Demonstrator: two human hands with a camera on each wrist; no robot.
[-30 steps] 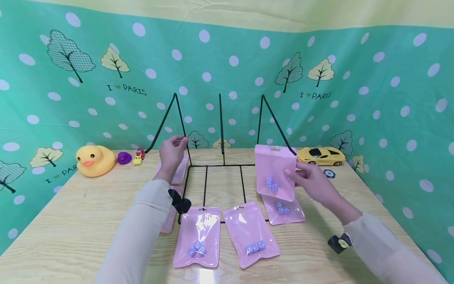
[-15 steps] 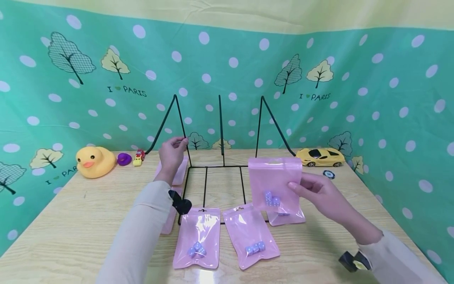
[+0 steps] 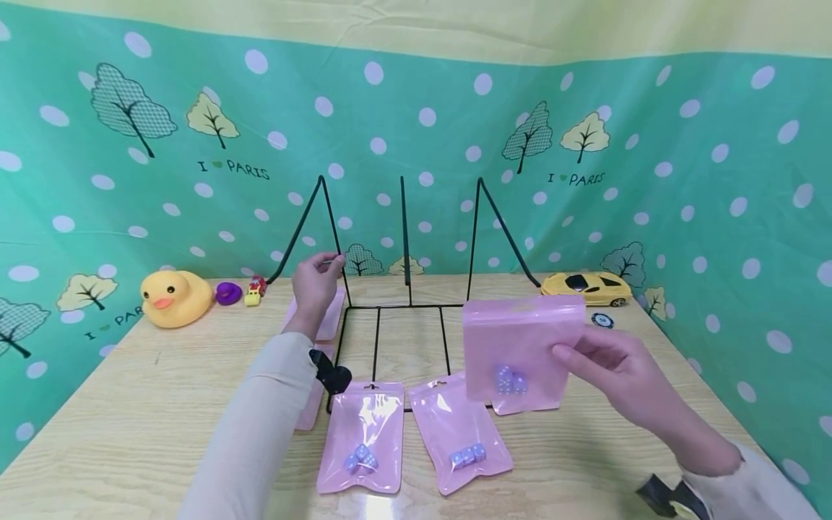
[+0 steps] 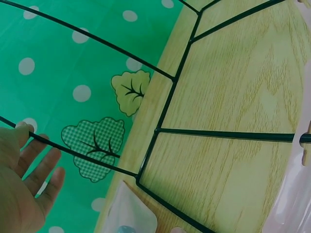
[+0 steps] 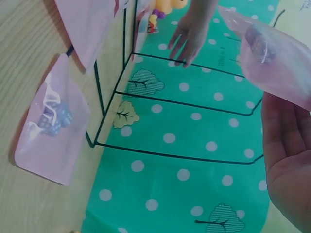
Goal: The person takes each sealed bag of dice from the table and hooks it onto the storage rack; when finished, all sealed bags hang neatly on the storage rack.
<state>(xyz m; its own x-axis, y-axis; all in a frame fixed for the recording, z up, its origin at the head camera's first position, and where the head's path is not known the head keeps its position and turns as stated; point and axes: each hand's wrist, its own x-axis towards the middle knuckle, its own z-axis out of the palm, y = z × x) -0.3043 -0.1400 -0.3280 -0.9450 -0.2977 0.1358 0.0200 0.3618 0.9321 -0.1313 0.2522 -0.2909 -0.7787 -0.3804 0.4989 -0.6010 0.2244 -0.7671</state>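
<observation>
**Pouch held in the air, rack steadied: risks and changes**

Currently the right hand (image 3: 611,368) pinches a pink pouch (image 3: 520,350) by its right edge, thumb in front and fingers behind, holding it clear of the surface toward the right side, just in front of the wire rack (image 3: 403,289). Small blue dice (image 3: 510,380) sit bunched at the bottom of the pouch. The left hand (image 3: 315,282) is curled around the rack's left slanted wire near the far edge of the surface; the left wrist view shows the fingers (image 4: 41,167) lying loosely along that wire.

Risks, as judged:
- Grip is on one edge only. The dice weight hangs low, so the pouch could swing or slip from the pinch.
- The held pouch hangs just above another pouch (image 3: 526,401) on the surface. Lowering it carelessly could drag that one, or the two pouches (image 3: 364,437) (image 3: 458,433) near the front edge.
- The rack is light wire. If the left hand's hold loosens, a bump from the pouch could shift or tip it.

Change from the earliest frame: the pouch was up beside the rack's right slanted wire; it has come forward and down, away from the rack, and turned wider to the camera. Left hand unchanged on its wire.
</observation>
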